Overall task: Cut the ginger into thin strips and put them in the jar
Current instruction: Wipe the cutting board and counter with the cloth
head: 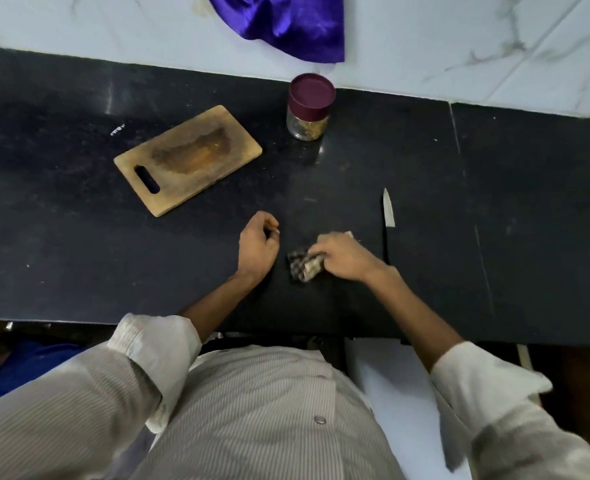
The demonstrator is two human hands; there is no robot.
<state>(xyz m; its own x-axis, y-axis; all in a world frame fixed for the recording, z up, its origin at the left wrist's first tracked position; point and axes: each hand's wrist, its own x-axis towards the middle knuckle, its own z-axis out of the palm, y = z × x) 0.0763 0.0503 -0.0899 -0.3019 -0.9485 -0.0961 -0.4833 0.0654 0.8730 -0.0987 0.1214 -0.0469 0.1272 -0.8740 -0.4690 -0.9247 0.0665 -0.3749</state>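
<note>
Both hands are resting on the counter [79,237]: my right hand [342,256] is gripping a checked cloth [300,266], my left hand [257,245] is loosely curled, holding nothing. No ginger is showing; the lidded jar [309,107] is standing at 12 o'clock, the knife [388,220] pointing to 12, nearer my right.

You work on a black stone counter [79,244], polished, faintly speckled, with dull smears. Behind it stands a white marble-look wall [459,39], smooth and glossy. The rectangular wooden cutting board [188,159] is matt, worn and stained dark at its centre. The small clear glass jar [306,124] carries a smooth maroon plastic lid [311,93]. The knife's bare metal blade [388,209] is bright; its handle is matt black. Your right hand [347,256] grips a crumpled checked cloth [302,265]. The purple fabric [286,22] shines like satin.
</note>
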